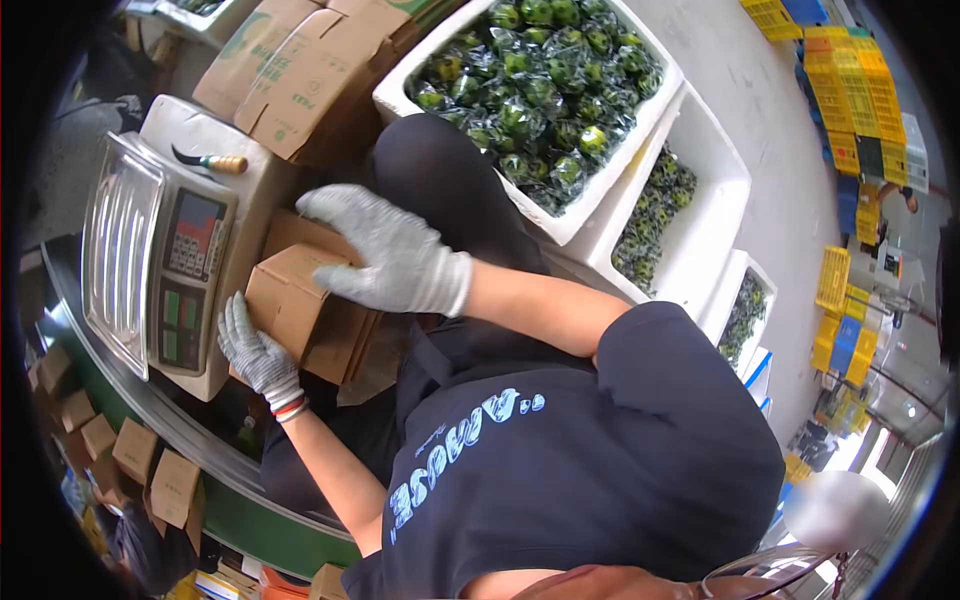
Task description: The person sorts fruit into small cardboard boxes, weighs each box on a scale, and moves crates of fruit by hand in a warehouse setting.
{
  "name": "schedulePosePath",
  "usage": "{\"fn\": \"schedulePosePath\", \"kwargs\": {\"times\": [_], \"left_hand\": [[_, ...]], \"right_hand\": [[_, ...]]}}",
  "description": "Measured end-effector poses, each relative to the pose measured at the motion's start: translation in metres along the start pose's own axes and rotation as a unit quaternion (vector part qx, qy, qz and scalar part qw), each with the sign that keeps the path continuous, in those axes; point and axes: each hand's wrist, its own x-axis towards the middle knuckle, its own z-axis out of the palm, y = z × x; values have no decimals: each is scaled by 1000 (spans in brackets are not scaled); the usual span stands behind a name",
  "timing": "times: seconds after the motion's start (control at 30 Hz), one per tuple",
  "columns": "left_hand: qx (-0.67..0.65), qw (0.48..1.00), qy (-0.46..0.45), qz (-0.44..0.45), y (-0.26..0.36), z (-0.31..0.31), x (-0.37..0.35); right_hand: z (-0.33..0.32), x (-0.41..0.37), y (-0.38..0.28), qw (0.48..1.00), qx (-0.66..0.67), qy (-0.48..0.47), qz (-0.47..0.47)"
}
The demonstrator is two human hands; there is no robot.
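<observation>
A small brown cardboard box stands between my hands, in front of the scale. My left hand, in a grey-white knit glove, lies along the box's near left side with its fingers stretched out. My right hand, gloved the same way, is at the box's upper right corner. Its thumb is near the top edge and its fingers are spread apart over a brown cardboard piece behind. More brown cardboard shows beneath the box. What the box holds is hidden.
A digital scale with a clear tray and a curved knife are at the left. Foam crates hold plastic-wrapped green fruit and smaller green produce. Cartons stand behind; several small boxes line the lower left.
</observation>
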Motion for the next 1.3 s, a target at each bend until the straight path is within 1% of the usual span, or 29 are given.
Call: {"fn": "schedulePosePath", "kwargs": {"times": [0.03, 0.07, 0.1, 0.13, 0.17, 0.2, 0.23, 0.3, 0.37, 0.43, 0.5, 0.53, 0.57, 0.63, 0.67, 0.73, 0.77, 0.8, 0.87, 0.9, 0.93, 0.97, 1.03, 1.07, 1.1, 1.17, 1.2, 1.23, 1.3], "left_hand": [[-43, 999, 10, 1, -2, -1, -1], [-54, 998, 6, -15, 2, -3, -1], [-64, 998, 3, -29, 6, -5, 0], [-46, 999, -24, 6, 12, -10, 3], [-26, 998, -49, 40, 19, -17, 8], [-6, 994, -74, 77, 26, -22, 11], [26, 993, -100, 62, 31, -24, 12], [93, 985, -142, 33, 38, -24, 12], [64, 989, -120, 55, 34, -20, 12], [54, 987, -151, 6, 40, -25, 17], [11, 991, -133, -11, 47, -27, 22], [-11, 992, -123, -19, 48, -27, 23], [-32, 993, -111, -11, 40, -27, 23], [-181, 978, -61, -81, 35, -30, 19], [-252, 954, -45, -156, 31, -34, 16], [-390, 876, -7, -284, 30, -44, 9], [-457, 824, 16, -336, 33, -48, 5], [-517, 762, 24, -390, 32, -52, 1], [-621, 615, 41, -485, 32, -57, -7], [-623, 615, 40, -481, 36, -56, -8], [-625, 615, 38, -480, 41, -54, -10], [-624, 615, 36, -481, 44, -56, -16], [-593, 659, 75, -456, 46, -53, -24], [-579, 680, 94, -440, 48, -49, -24], [-566, 699, 113, -423, 52, -48, -23], [-575, 692, 128, -418, 64, -46, -26], [-577, 688, 138, -417, 68, -44, -25], [-580, 684, 146, -417, 71, -41, -23], [-591, 675, 124, -424, 77, -33, -16]], "right_hand": [[-39, -6, -1, 998, 31, 44, 37], [-74, -17, 4, 987, 54, 108, 103], [-110, -31, 23, 977, 10, 184, 111], [-148, -50, 51, 951, -52, 292, 89], [-195, -78, 82, 926, -177, 323, 86], [-233, -110, 105, 892, -155, 370, 208], [-274, -157, 152, 860, -200, 383, 270], [-315, -239, 205, 768, -95, 433, 463], [-334, -330, 266, 726, -291, 266, 564], [-317, -349, 261, 655, -321, 142, 669], [-301, -387, 288, 626, -286, 153, 709], [-302, -410, 313, 628, -250, 115, 728], [-300, -410, 315, 623, -248, 117, 733], [-290, -396, 318, 613, -246, 123, 740], [-287, -389, 321, 616, -266, 144, 727], [-284, -386, 340, 607, -254, 178, 732], [-280, -383, 348, 602, -249, 191, 734], [-272, -377, 355, 566, -286, 192, 749], [-265, -356, 352, 528, -320, 157, 771], [-264, -351, 353, 507, -336, 139, 781], [-267, -362, 373, 489, -287, 128, 813], [-268, -360, 367, 501, -277, 120, 811], [-285, -333, 325, 526, -253, 105, 805], [-293, -325, 314, 533, -221, 128, 807], [-296, -328, 317, 554, -260, 132, 780], [-307, -337, 323, 587, -339, 142, 721], [-308, -340, 326, 633, -416, 104, 645], [-311, -341, 332, 662, -382, 35, 644], [-325, -311, 322, 708, -309, -100, 627]]}}
